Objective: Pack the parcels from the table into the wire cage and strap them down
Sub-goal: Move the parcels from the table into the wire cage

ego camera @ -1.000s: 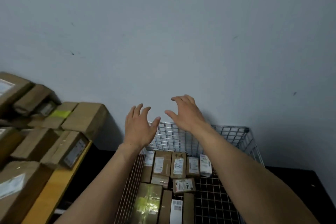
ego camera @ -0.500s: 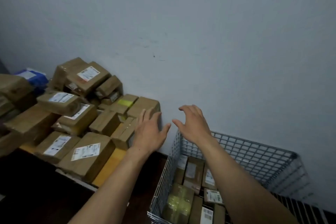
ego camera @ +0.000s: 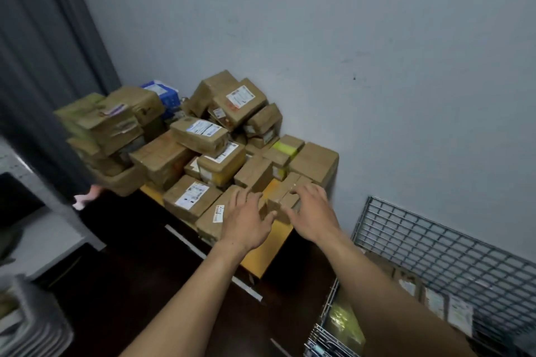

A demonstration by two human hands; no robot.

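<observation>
Several brown cardboard parcels are heaped on a yellow table [ego camera: 262, 255] against the wall. Both my hands reach over the table's near right corner with spread fingers. My left hand [ego camera: 248, 219] and my right hand [ego camera: 311, 213] flank a small brown parcel [ego camera: 282, 201] at the front of the heap; neither grips it. The wire cage [ego camera: 435, 243] stands at the lower right against the wall, with a few parcels [ego camera: 432, 298] inside, partly hidden by my right forearm.
A dark grey curtain [ego camera: 43, 66] hangs at the left. A white shelf unit [ego camera: 43, 229] stands at the lower left. Another person's hand [ego camera: 87, 195] shows beside the heap's left edge. The floor between table and cage is dark.
The view has swung left from the cage to the table. Both hands moved from above the cage to the small parcel at the table's near corner.
</observation>
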